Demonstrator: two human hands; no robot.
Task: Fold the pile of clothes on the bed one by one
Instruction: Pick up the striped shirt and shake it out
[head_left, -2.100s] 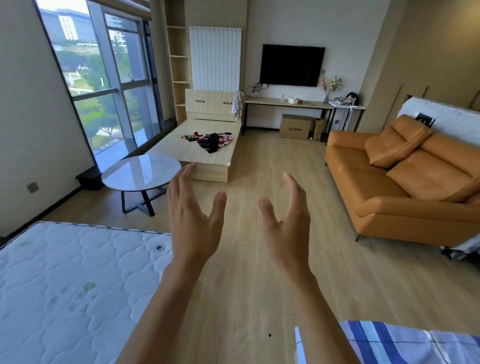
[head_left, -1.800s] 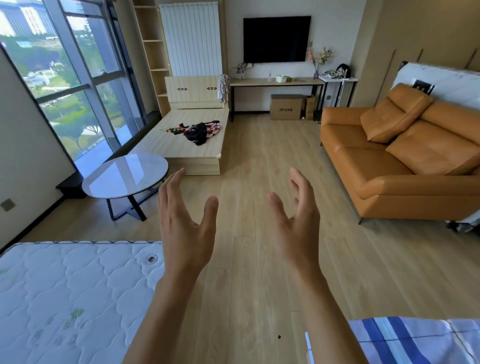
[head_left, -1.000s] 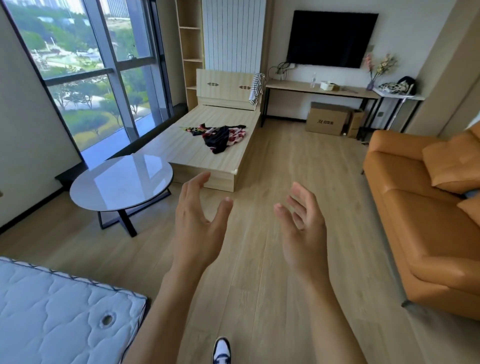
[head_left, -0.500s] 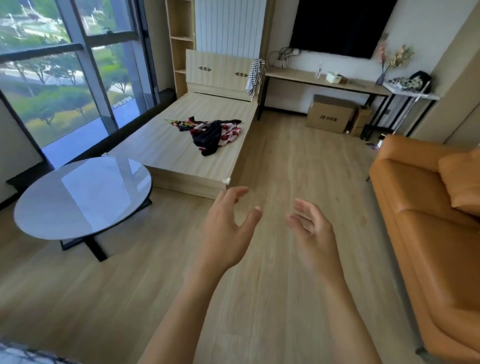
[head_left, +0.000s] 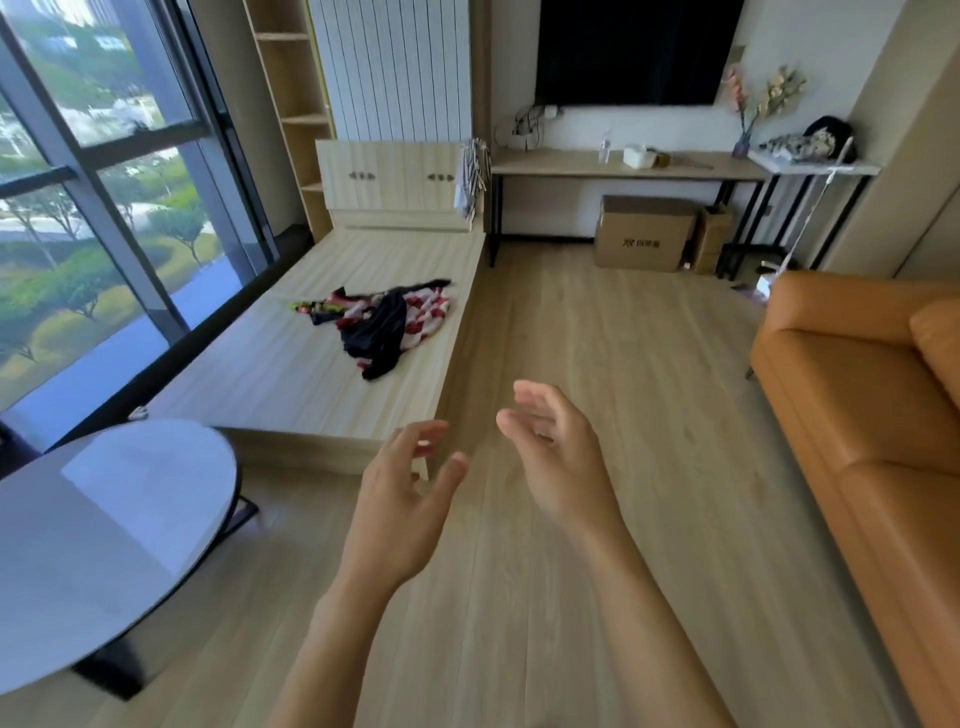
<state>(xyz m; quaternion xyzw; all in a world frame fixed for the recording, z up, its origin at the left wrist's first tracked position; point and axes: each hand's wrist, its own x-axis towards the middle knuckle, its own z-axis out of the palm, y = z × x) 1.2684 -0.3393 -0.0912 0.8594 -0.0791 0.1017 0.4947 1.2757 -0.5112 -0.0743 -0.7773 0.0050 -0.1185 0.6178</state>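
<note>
Wooden floor lies under both empty hands, left hand (head_left: 397, 512) and right hand (head_left: 558, 467), loosely spread.

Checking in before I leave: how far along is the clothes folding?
Done: nothing; the pile of clothes lies crumpled, unfolded, on the bed. In hand: nothing; the left hand and right hand are open and empty, over the floor short of the bed. Left: every garment.

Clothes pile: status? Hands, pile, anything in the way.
Left hand and right hand open, empty, held out in front. Clothes pile unfolded on bed, untouched, ahead. Table at left, off the line to the bed.
</note>
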